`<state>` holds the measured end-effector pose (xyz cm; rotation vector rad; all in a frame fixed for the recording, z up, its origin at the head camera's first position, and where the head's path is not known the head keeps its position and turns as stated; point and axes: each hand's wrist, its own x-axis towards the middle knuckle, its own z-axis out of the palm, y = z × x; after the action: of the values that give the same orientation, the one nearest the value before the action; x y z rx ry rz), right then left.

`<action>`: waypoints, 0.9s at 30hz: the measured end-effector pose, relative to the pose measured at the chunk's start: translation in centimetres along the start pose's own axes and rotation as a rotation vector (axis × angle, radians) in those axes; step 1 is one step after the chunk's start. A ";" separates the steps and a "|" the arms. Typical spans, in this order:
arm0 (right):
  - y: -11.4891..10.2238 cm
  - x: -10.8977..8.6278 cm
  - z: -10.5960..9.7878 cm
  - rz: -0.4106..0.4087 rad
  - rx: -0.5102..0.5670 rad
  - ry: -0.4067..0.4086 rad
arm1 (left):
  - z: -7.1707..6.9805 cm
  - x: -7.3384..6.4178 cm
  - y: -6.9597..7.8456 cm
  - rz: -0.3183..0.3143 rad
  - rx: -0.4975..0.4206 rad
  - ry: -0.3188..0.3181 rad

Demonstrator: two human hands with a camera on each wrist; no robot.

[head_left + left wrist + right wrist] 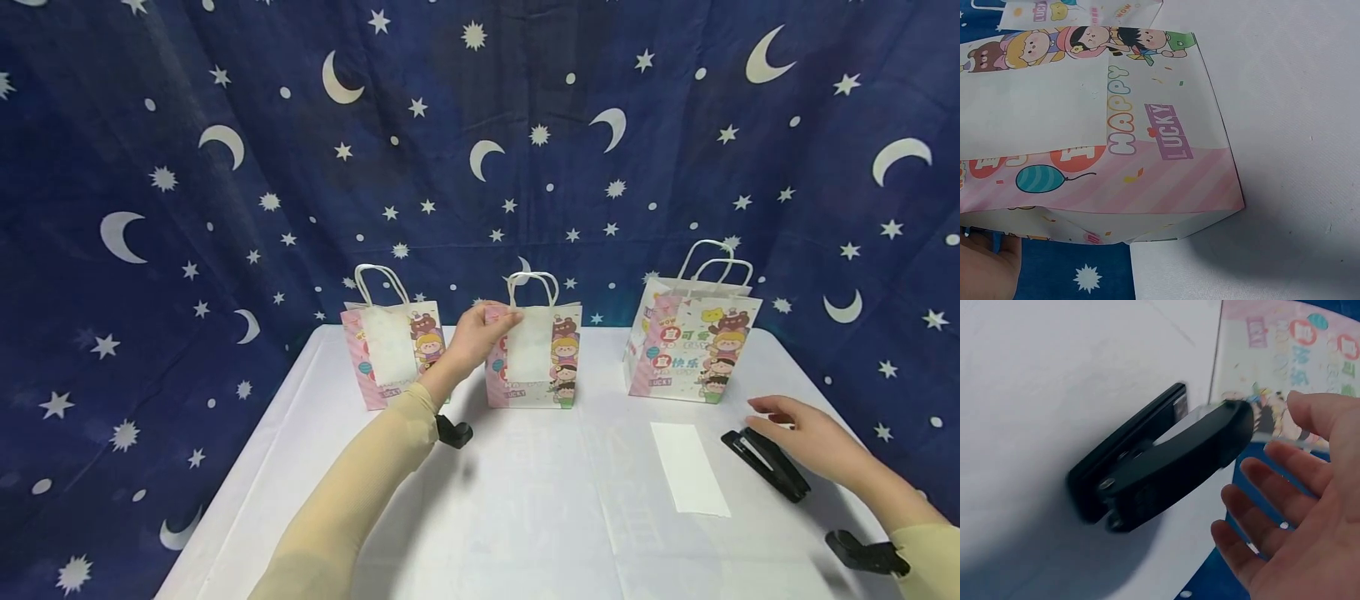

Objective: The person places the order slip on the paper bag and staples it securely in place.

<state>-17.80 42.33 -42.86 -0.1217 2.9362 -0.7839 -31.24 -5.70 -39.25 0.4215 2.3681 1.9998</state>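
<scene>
My left hand [472, 337] pinches the top left edge of the middle paper gift bag [566, 350], thumb across its front. A white paper strip [528, 354] covers part of that bag's cartoon print below the twisted handles. In the left wrist view the bag's printed front [1179, 178] fills the middle, and only part of the hand [988, 269] shows at lower left. Over at the right, my right hand [806, 433] hovers beside a black stapler [767, 462], holding nothing. The right wrist view has its fingers spread loosely near the upper arm of the stapler [1179, 465].
A similar gift bag [356, 354] with a white strip [390, 346] stands at left. Another bag [693, 350], its print uncovered, stands at back right. A loose white paper strip [690, 468] lies left of the stapler on the white-covered table [525, 517]. Behind hangs a starry blue curtain [450, 100].
</scene>
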 end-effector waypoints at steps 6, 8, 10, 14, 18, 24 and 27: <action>1.7 -0.7 0.0 0.069 -0.005 -0.024 | 0.0 0.0 0.0 -0.007 0.019 0.012; 2.1 -0.9 0.1 0.083 -0.007 -0.031 | -0.1 0.0 -0.1 -0.008 0.029 0.020; 2.5 -1.0 0.1 0.099 0.000 -0.043 | -0.1 0.0 -0.1 -0.012 0.032 0.026; 3.0 -1.2 0.3 0.128 0.012 -0.064 | -0.1 0.0 0.0 -0.017 0.024 0.015; 3.0 -1.3 0.5 0.133 0.007 -0.100 | -0.1 -0.1 0.1 -0.023 0.023 0.006; 2.7 -1.1 0.8 0.143 -0.023 -0.126 | -0.1 -0.2 0.3 -0.023 0.017 0.001; 2.5 -1.1 0.8 0.168 -0.027 -0.138 | -0.1 -0.2 0.3 -0.029 0.012 0.001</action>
<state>-16.70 44.21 -44.75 0.0657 2.7835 -0.6822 -31.05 -5.78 -38.97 0.3848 2.3739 1.9750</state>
